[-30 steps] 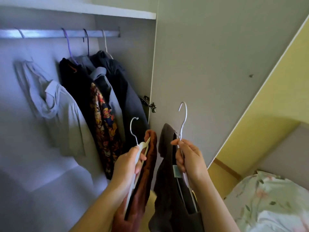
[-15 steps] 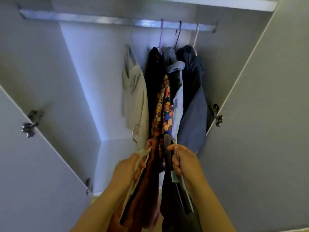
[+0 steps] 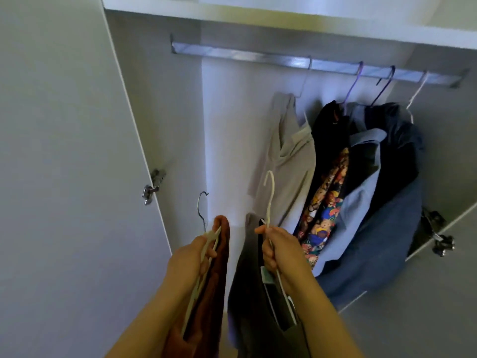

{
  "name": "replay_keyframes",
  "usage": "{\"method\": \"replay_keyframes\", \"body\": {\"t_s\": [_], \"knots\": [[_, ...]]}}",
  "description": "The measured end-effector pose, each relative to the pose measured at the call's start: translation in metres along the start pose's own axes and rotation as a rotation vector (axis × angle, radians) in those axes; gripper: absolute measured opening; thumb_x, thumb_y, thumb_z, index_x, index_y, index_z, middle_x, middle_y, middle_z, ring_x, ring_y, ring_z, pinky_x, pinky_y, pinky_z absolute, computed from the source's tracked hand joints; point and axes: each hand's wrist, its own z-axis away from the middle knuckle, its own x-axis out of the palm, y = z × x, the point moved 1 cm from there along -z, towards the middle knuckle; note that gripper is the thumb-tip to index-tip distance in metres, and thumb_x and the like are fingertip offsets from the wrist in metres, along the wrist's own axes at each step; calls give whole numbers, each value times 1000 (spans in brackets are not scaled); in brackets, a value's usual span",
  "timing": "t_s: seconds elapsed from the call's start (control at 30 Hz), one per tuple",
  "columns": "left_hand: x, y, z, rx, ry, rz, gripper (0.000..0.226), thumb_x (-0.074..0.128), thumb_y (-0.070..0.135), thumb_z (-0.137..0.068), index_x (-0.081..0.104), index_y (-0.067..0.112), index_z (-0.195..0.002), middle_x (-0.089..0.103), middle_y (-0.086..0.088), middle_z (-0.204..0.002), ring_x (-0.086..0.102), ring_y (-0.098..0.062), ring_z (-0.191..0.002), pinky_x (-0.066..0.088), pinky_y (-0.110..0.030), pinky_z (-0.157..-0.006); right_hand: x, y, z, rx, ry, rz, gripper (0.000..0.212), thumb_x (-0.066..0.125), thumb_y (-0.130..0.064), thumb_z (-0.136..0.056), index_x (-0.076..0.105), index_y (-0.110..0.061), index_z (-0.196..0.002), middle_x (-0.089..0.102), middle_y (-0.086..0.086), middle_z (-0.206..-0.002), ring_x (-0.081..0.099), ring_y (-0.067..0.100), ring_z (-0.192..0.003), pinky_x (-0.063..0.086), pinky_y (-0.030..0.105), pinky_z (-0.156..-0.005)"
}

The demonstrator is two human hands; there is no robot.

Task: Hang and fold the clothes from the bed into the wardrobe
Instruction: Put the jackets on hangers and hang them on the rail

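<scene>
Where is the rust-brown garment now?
Head view, low and left of centre: the rust-brown garment hangs on a hanger gripped by the left hand, beside the dark grey garment in the right hand.

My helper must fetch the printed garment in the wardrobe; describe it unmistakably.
Find the silver metal rail under the white shelf. Among clothes hanging toward its right end, the black garment beside the beige shirt alone bears colourful cartoon bears.
</scene>
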Motion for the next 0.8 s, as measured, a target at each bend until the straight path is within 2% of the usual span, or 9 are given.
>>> {"method": "replay_keyframes", "body": {"t_s": [0.13, 0.27, 0.37, 0.5, 0.6, 0.7, 0.8], "knots": [[-29, 20, -27, 53, 10, 2, 49, 43, 40, -97, 68, 13, -65, 48, -5, -49, 50, -23, -57, 42, -33, -70, 36, -15, -23, -65, 18, 5, 30, 34, -12, -105, 61, -1, -99, 36, 1, -46, 27, 9, -32, 21, 19, -34], [-42, 44, -51, 104, 6, 37, 47, 40, 39, -97, 63, 11, -67, 39, 2, -39, 44, -18, -45, 37, -27, -60, 59, -36, -43, -149, 16, -40, 29, 35, -12, -105, 61, -1, -98, 34, 1, -46, 25, 8, -32, 19, 17, -34], [-41, 69, -71, 168, -32, 69, 46, 40, 36, -98, 60, 9, -68, 35, 2, -40, 38, -20, -50, 35, -31, -62, 66, -54, -59, -203, 10, -70, 30, 35, -12, -105, 62, -2, -96, 34, 0, -45, 25, 8, -33, 20, 18, -33], [-36, 102, -94, 230, -29, 72, 45, 42, 39, -97, 64, 7, -74, 37, 3, -39, 40, -20, -50, 35, -31, -62, 67, -79, -90, -260, 5, -83, 30, 36, -13, -105, 62, -3, -96, 34, -2, -44, 24, 7, -33, 21, 18, -34], [-26, 127, -110, 253, -28, 108, 45, 44, 41, -97, 64, 8, -75, 43, -2, -47, 45, -22, -57, 39, -33, -65, 65, -99, -119, -296, 5, -61, 30, 36, -14, -106, 63, -5, -95, 35, -4, -44, 25, 7, -34, 21, 18, -34], [-15, 153, -129, 278, -11, 125, 41, 46, 36, -99, 63, 5, -78, 51, -11, -63, 51, -24, -63, 42, -29, -62, 61, -123, -149, -336, -13, -36, 31, 36, -14, -105, 64, -7, -92, 34, -3, -44, 24, 7, -34, 21, 19, -33], [0, 172, -150, 370, 41, 54, 34, 41, 33, -101, 65, 13, -89, 61, -9, -78, 54, -15, -67, 41, -19, -60, 55, -145, -179, -369, -31, -21, 31, 36, -12, -105, 64, -8, -91, 33, 0, -47, 23, 8, -33, 19, 20, -34]]}}
